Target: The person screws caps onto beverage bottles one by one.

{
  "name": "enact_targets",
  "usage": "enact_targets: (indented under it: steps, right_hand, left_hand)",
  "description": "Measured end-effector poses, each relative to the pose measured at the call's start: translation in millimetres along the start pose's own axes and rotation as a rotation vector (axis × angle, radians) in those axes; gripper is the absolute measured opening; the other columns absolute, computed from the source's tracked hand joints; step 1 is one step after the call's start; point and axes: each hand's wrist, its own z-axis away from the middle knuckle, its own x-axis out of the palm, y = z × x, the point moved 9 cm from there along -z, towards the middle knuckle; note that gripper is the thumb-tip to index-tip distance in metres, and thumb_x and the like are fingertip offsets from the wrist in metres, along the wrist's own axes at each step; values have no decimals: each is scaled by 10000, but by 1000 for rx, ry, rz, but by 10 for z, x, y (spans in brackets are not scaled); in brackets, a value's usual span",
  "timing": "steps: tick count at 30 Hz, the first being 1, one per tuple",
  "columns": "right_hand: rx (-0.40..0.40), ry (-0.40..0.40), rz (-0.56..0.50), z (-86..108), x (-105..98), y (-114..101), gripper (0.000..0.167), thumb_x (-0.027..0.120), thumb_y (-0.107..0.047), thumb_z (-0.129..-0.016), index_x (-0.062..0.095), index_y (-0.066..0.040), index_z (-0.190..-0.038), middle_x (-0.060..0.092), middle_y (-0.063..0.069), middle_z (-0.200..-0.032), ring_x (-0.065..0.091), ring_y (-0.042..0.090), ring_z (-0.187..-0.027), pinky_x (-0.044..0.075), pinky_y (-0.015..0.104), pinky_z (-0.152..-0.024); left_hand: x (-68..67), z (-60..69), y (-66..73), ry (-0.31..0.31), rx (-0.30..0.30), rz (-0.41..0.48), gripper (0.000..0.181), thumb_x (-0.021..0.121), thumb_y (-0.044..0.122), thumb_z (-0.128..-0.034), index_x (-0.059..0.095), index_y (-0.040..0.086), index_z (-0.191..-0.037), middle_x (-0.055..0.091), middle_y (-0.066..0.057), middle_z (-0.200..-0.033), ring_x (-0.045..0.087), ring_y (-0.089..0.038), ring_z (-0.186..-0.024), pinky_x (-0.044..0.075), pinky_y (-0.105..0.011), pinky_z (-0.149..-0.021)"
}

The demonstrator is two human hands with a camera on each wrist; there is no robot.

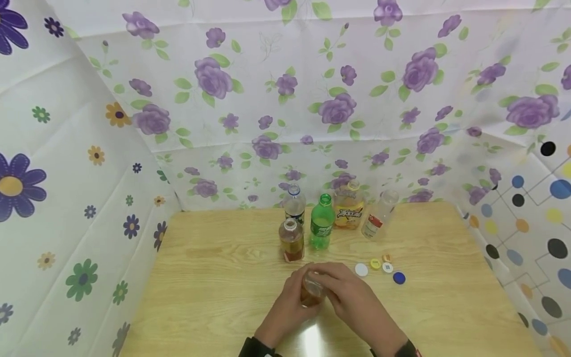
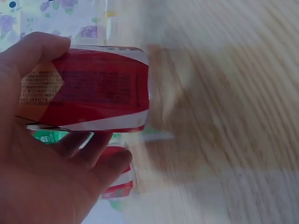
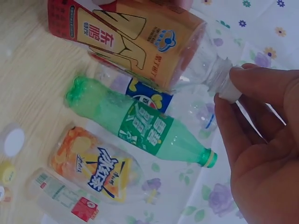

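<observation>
Between my two hands is a plastic drink bottle [image 3: 149,44] with a red and gold label, over the near middle of the table. My left hand [image 1: 292,292] grips its body, with the thumb across one side in the left wrist view. At its neck, my right hand [image 3: 266,135] pinches a white cap [image 3: 230,91] between thumb and fingers. Whether the cap is threaded tight or loose cannot be seen. Just beyond the hands stands a similar bottle [image 1: 292,243] with brown liquid and no cap on its mouth.
Behind stand a green bottle [image 1: 322,225], a clear bottle [image 1: 294,204], an iced tea bottle [image 1: 349,210] and a clear bottle with a red-marked label [image 1: 378,218], all uncapped. Several loose caps, including a blue cap [image 1: 399,277] and a yellow cap [image 1: 375,264], lie right of the hands. Patterned sheets surround the table [image 1: 214,277].
</observation>
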Motion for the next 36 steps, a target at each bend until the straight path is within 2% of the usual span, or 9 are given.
enact_targets:
  steps: [4,8,13,17,22,25,30,36]
  right_hand:
    - [8,5,-14,-14,-19,17,499,798,133,-877,756,-114,-1309,648,4,-1398,614,239,-1269,571,400,-973]
    - [20,25,-46,-27,-27,41,473,789,127,-890,755,-99,-1304,653,6,-1394,620,245,-1266,574,402,-968]
    - [107,56,-37,-7,-49,137,457,815,90,-887,763,-113,-1294,667,-8,-1345,625,226,-1252,580,375,-951]
    - [198,74,-81,27,-63,233,367,834,-33,-917,766,-109,-1269,653,-60,-1193,647,133,-1071,595,323,-839]
    - [359,69,-140,75,-36,368,252,825,-268,-950,752,-146,-1158,539,-107,-973,532,64,-805,510,248,-670]
    - [439,50,-123,76,-9,420,232,804,-379,-961,706,-194,-1061,504,-92,-929,490,91,-784,471,259,-656]
    - [538,15,-122,51,32,477,354,756,-542,-956,617,-217,-973,512,-40,-928,484,120,-776,448,289,-653]
    - [556,-73,-128,68,128,501,385,651,-606,-997,586,-228,-956,495,-16,-939,465,131,-750,427,305,-646]
  left_hand:
    - [-11,-18,18,12,3,13,876,847,273,-920,325,379,-1616,474,7,-1505,455,-277,-1392,471,-569,-1058]
    - [-30,-39,31,41,-11,92,821,854,155,-866,411,275,-1548,516,-1,-1460,502,-252,-1357,460,-543,-1078]
    - [-37,-70,31,86,-14,166,790,861,32,-783,469,178,-1453,581,-19,-1356,593,-228,-1234,494,-489,-1028]
    - [-5,-85,30,111,10,169,801,847,-12,-736,484,184,-1423,559,-33,-1331,588,-219,-1178,518,-432,-965]
    - [74,-80,7,126,-13,206,829,801,-47,-699,493,238,-1414,561,-28,-1313,599,-207,-1124,525,-398,-921]
    - [142,-76,5,112,-36,242,820,786,-42,-723,482,273,-1417,549,-26,-1328,605,-200,-1131,533,-384,-912]
    - [179,-52,7,103,-66,283,808,778,-19,-758,465,296,-1432,516,-43,-1363,595,-231,-1162,551,-389,-899]
    - [137,-22,-76,137,-96,335,803,798,16,-767,469,309,-1439,561,-20,-1374,594,-235,-1193,515,-462,-957]
